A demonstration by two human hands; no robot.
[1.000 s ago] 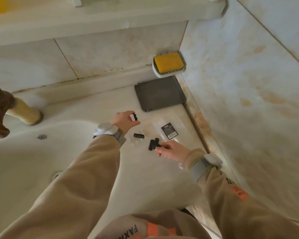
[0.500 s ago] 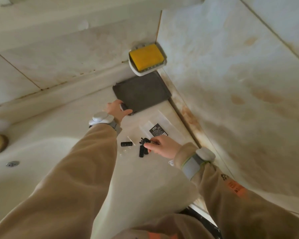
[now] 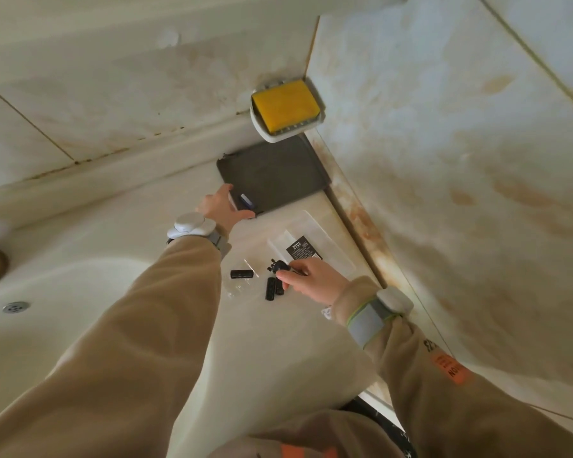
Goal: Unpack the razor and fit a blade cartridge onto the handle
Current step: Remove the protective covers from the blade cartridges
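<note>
The razor parts are lying loose on the pale counter (image 3: 278,342) beside the basin, and no cartridge is sitting on a handle yet.

In the head view, the right hand (image 3: 315,280) is resting over a cluster of small black pieces (image 3: 273,284), with thumb and forefinger closing narrowly on the knobbly black part (image 3: 277,266) at the top of that cluster; I cannot tell whether it is a handle piece or a cartridge holder. One more black cartridge (image 3: 242,274) is lying apart to the left, on what looks like a scrap of clear wrapping.

The left hand (image 3: 224,208) is now stretching well away from the parts to the near edge of the dark tray (image 3: 278,173) in the corner. A second ago it was pinching a tiny black piece above the counter; now the fingers are spreading loosely and a small blue-and-white piece (image 3: 247,200) is lying on the tray just beyond them (released, I would judge, though contact is hard to read). That suggests a part or cap is being set aside.

As for containers: the tray is holding only that small piece; the clear packaging (image 3: 315,241) with its black label is lying flat and apparently emptied near the right hand; the wall soap dish (image 3: 286,127) is carrying a yellow sponge (image 3: 285,105).
</note>
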